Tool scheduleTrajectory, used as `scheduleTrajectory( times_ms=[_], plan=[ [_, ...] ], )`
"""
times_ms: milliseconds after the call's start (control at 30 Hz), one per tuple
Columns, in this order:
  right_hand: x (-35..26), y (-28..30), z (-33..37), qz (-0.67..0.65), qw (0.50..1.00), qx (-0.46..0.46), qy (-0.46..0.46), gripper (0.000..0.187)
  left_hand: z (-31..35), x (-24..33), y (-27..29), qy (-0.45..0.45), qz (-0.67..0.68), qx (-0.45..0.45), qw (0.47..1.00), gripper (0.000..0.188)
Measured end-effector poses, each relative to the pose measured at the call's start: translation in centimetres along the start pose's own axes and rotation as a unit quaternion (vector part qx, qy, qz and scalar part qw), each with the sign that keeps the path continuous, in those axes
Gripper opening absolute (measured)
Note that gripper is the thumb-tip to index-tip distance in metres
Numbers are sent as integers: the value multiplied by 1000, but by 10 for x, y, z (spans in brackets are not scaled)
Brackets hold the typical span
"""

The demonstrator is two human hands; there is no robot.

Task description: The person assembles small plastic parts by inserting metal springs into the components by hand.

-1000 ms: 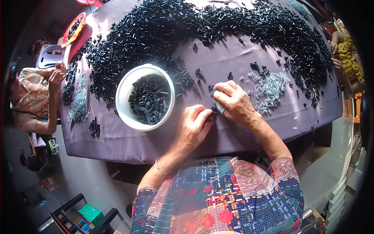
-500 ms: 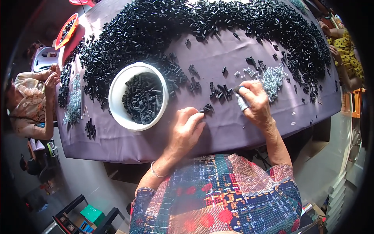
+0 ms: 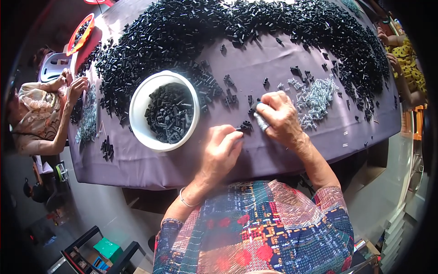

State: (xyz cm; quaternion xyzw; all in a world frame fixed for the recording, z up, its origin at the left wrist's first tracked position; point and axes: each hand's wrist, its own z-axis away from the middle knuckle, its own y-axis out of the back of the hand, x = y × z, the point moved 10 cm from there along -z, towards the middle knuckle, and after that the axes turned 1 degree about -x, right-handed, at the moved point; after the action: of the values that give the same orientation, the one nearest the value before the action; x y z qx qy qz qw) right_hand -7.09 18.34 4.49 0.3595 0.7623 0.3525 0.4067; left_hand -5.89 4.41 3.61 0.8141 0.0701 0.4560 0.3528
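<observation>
I'm watching the left hand [image 3: 222, 153] over the near part of the purple tablecloth [image 3: 182, 171], its thumb and fingers closing in a pinch. A slim black piece [image 3: 242, 128] is sticking out from those fingertips, its far end reaching into a small cluster of dark parts. The right hand [image 3: 280, 118] is hovering just to the right, its fingers curling inward; a whitish wrap [image 3: 261, 122] is covering its thumb side. More dark parts are lying right by its fingertips, but the curled fingers are hiding the grip, so I can't tell whether it's grasping one.

To the left of the left hand, a white bucket [image 3: 140, 114] is standing close by, holding many black parts and blocking the direct way leftward. Beyond the right hand, a pile of clear pieces [image 3: 319, 102] is spreading over the cloth, with the hand partly covering its near side.

Farther out, a broad black heap [image 3: 159, 50] is curving across the table. At the left edge a person in a floral top [image 3: 41, 123] is sitting near an orange-red basket [image 3: 80, 43]; at the right, someone in yellow [image 3: 404, 57] is reaching toward the heap.
</observation>
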Motion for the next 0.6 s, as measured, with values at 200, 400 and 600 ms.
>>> scheduleTrajectory(
  times_ms=[200,400,600],
  plan=[
    [4,12,11,-44,998,33,-25,26,4,-9,5,31,8,16,999,28],
    [15,29,25,-20,998,47,-46,26,16,-11,12,29,-13,28,999,29],
    [-5,8,2,20,1000,5,15,28,18,-3,7,35,6,22,999,29]
  ],
)
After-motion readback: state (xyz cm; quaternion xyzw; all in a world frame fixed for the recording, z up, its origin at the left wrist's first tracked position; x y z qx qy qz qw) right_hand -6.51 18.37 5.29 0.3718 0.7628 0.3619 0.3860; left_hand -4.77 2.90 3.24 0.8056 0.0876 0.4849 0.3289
